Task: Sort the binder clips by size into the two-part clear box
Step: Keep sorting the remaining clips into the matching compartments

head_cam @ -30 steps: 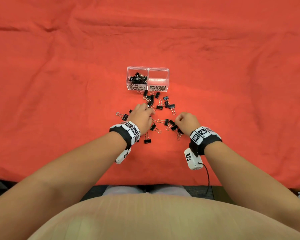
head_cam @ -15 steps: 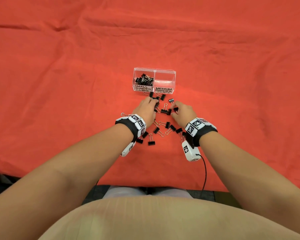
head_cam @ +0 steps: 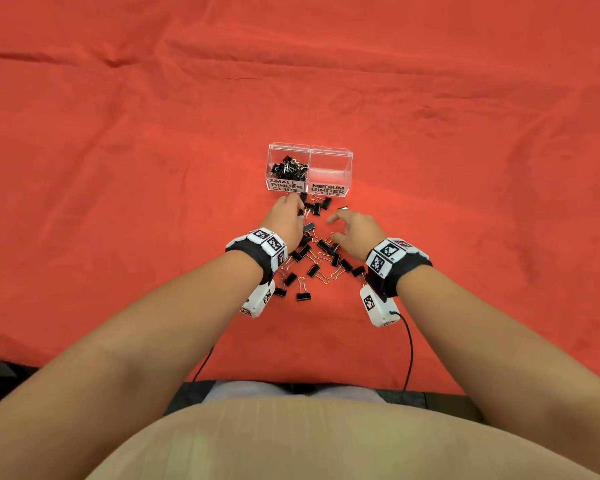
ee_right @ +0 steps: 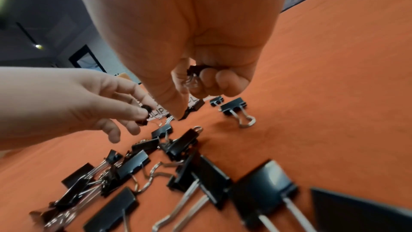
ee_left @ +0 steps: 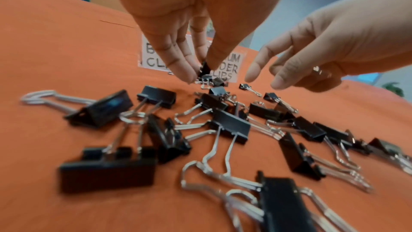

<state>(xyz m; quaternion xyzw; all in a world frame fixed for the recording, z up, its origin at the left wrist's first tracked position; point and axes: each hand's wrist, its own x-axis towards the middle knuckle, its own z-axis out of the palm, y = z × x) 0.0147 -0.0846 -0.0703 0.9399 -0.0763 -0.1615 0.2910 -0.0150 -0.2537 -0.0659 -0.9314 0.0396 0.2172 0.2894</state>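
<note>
Black binder clips point(head_cam: 313, 270) scattered before half-filled clear box point(head_cam: 347, 157).

I see a wrinkled red cloth point(head_cam: 465, 116) covering the worktop edge to edge — dark floor point(head_cam: 11, 372) shows past its near edge. Behind, a grey-blue wall point(ee_right: 44, 15) with small ceiling lights point(ee_right: 37, 46) — and a dark doorway point(ee_right: 87, 59).

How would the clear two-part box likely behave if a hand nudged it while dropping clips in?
The clear box looks thin-walled and probably light, so it may slide on the red cloth. Only its small-clip side holds a clip pile; the medium side looks empty, so the weight is uneven and it might pivot. Its broad base makes tipping unlikely.
</note>
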